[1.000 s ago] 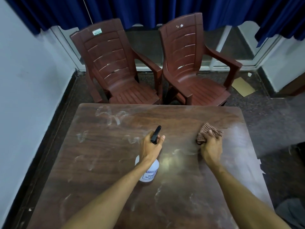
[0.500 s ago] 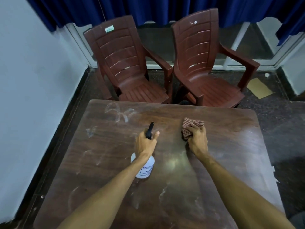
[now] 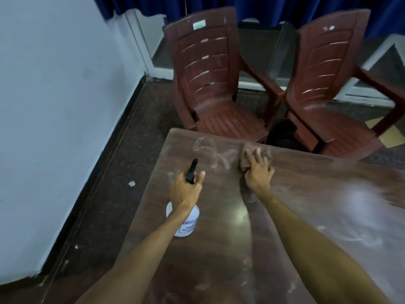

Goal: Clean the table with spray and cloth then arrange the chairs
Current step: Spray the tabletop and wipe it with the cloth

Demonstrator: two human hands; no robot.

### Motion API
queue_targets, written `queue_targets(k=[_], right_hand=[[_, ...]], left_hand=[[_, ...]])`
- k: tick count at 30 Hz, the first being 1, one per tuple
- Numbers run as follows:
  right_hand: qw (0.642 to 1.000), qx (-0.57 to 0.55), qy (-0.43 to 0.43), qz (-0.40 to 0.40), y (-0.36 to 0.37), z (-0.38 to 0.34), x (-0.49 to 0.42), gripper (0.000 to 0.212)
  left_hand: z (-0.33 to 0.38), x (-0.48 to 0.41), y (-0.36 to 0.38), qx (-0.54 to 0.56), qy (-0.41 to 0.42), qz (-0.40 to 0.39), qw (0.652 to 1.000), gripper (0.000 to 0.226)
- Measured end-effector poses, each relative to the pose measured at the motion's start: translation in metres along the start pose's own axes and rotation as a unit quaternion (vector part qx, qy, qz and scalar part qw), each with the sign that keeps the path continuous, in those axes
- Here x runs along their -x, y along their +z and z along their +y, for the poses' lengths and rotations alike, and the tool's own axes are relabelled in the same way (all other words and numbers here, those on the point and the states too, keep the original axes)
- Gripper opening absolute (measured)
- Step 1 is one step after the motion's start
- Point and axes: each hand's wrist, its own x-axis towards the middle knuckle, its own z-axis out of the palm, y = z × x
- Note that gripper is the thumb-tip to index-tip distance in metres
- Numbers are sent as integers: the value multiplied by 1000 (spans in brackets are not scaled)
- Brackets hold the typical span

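Left hand [image 3: 186, 189] has the spray bottle [image 3: 185, 222] by the neck. The grip is clamped round it just under the black spray head [image 3: 191, 172], with the thumb sticking up beside the head. The bottle's long axis is pretty much upright: white labelled body at the bottom, black head on top. The nozzle points away from the person, toward the far edge of the surface [image 3: 317, 227] and roughly at the left chair [image 3: 210, 88]. It sits over the left side of the surface, near that edge, but honestly I can't tell if the base is touching the wood or hanging just above it.

Right hand [image 3: 258, 172] is further out, near the far edge. Its fingers are spread flat and apart, pressing down on the checked cloth [image 3: 246, 151] rather than curling round it. The cloth is bunched up under the fingers, right next to some white smears [image 3: 210, 150] on the wood. More hazy white patches show on the right side of the surface.

The right chair [image 3: 324, 88] stands beside the left one. Both are just past the far edge and face the person, with a blue curtain [image 3: 274, 7] behind them and a pale wall [image 3: 54, 106] on the left.
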Motion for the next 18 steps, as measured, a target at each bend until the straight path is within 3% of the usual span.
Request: queue_targets(k=[1, 2, 5, 6, 9, 10, 13, 14, 18], right_hand=[[1000, 11, 24, 1, 6, -19, -3, 70], [999, 31, -11, -10, 16, -43, -1, 71], [974, 90, -201, -59, 50, -82, 5, 76], [976, 91, -190, -46, 49, -85, -3, 77], [999, 44, -17, -23, 48, -103, -28, 78], [997, 53, -45, -31, 55, -116, -26, 78], [958, 87, -261, -80, 86, -143, -9, 78], [955, 84, -274, -83, 87, -149, -16, 77], [986, 56, -140, -72, 84, -192, -78, 75]], left_hand=[[-6, -8, -9, -1, 0, 2, 1000, 31], [-12, -16, -20, 2, -5, 4, 1000, 31], [-22, -34, -39, 29, -25, 1, 999, 30], [-24, -40, -44, 34, -27, -4, 999, 31], [-28, -55, -56, 40, -24, -7, 999, 33], [-29, -60, -60, 46, -20, -4, 999, 31], [-32, -68, -71, 43, -15, -5, 999, 26], [-34, -69, -74, 44, -14, -10, 999, 26], [-44, -80, -82, 49, -14, 7, 999, 29]])
